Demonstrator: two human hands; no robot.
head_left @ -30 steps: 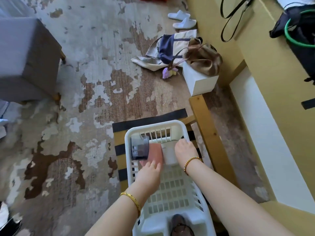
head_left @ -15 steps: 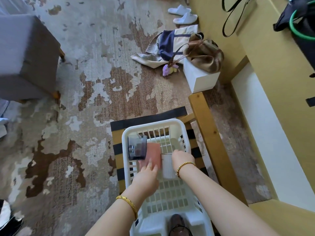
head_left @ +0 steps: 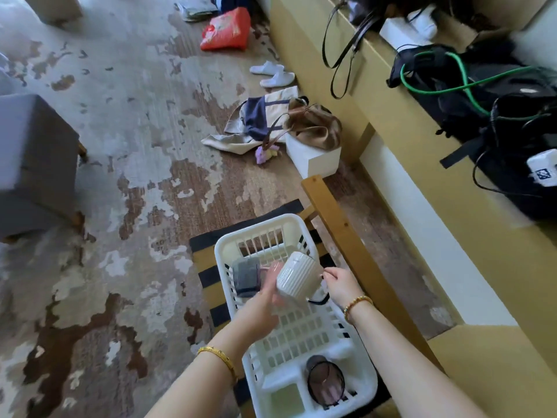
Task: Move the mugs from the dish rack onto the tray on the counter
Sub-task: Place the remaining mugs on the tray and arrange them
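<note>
Now, a white ribbed mug lifted just above the far half of the white dish rack, tilted, held by its handle side in the right hand with fingers pinched there. Under and beside it the left hand, fingers curled against the mug's lower wall; whether gripping a second, pinkish thing there, cannot tell because of blur. Still lying in the rack a dark grey mug at the far left, and a dark glass cup in the near compartment. No tray in view, so the goal place unknown from here. For a good lift, probably best to bring the mug upright first, keep the supporting palm below until clear of the rack rim, then carry with one firm hold on the handle. Close on the right a wooden frame edge, and further right a yellow ledge crowded with black bags and cables, so little room on that side. More open space straight up and toward the left over the worn floor. Better not to swing low across the grey mug.
</note>
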